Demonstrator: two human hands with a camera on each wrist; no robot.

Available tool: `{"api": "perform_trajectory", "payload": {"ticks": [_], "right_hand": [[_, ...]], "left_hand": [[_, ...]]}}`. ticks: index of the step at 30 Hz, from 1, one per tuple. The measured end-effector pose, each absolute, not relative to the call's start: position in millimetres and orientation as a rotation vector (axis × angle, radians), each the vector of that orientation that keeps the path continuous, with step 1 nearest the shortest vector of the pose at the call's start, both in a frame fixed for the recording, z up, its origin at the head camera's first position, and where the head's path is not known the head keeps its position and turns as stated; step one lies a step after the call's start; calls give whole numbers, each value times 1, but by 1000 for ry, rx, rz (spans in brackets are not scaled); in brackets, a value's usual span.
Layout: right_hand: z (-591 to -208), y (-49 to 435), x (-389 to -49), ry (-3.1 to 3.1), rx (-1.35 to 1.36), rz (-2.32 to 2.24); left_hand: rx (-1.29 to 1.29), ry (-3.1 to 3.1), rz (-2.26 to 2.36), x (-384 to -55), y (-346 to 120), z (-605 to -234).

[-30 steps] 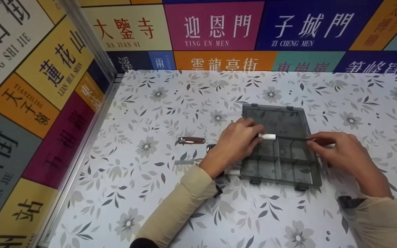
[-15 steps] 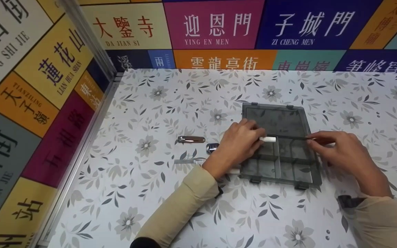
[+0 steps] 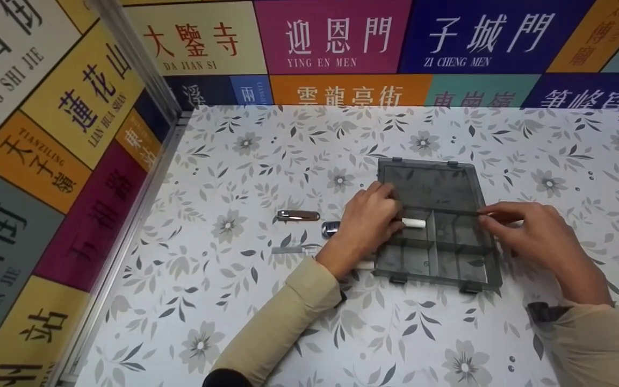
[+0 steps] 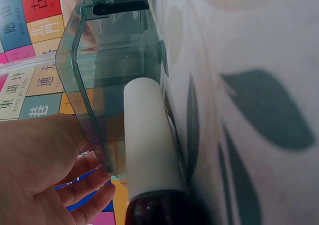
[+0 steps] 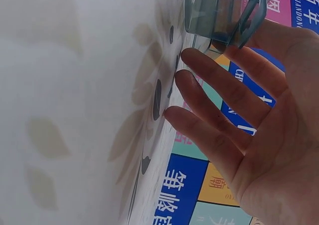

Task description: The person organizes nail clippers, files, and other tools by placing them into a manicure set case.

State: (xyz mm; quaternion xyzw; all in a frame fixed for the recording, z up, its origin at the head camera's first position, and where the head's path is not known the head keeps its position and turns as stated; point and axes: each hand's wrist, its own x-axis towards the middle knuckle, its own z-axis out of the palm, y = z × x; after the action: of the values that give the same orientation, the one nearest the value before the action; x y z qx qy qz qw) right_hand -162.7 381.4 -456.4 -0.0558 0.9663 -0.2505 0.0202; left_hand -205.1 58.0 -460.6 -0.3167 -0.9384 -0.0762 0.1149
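Observation:
A grey see-through compartment box (image 3: 432, 252) lies on the table, its near half split by dividers and its far half a flat dark panel. My left hand (image 3: 366, 215) reaches over its left side, holding a short white cylinder (image 3: 413, 222) over a left compartment; its fingertips are mostly hidden. At the box's right edge my right hand (image 3: 530, 231) pinches the rim between thumb and forefinger, and the other fingers (image 5: 204, 125) spread loosely in the right wrist view. Beside the box, under my left wrist, lies a white tube (image 4: 149, 140) with a dark end.
Left of the box lie a nail clipper (image 3: 297, 215), a shiny dark and silver item (image 3: 330, 229), partly covered by my left hand, and a thin clear strip (image 3: 288, 250). The flower-patterned table (image 3: 266, 172) meets walls with coloured sign panels (image 3: 333, 40) behind and to the left.
My left hand has lowered the white cylinder from the divider's level, slightly nearer and down toward the left compartment. The right hand has stayed at the box's rim.

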Motion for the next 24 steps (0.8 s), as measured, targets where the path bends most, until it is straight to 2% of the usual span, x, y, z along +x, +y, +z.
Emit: {"api": "perform_trajectory", "payload": {"ticks": [12,24], "right_hand": [[-454,381,-163,2981,-155,-781],[-454,381,-162,2992,-165,-784]], "left_hand": [[-934,-2775,-260,-204,54,-454],[-937,-2855,-528,-205,26,-434]]}}
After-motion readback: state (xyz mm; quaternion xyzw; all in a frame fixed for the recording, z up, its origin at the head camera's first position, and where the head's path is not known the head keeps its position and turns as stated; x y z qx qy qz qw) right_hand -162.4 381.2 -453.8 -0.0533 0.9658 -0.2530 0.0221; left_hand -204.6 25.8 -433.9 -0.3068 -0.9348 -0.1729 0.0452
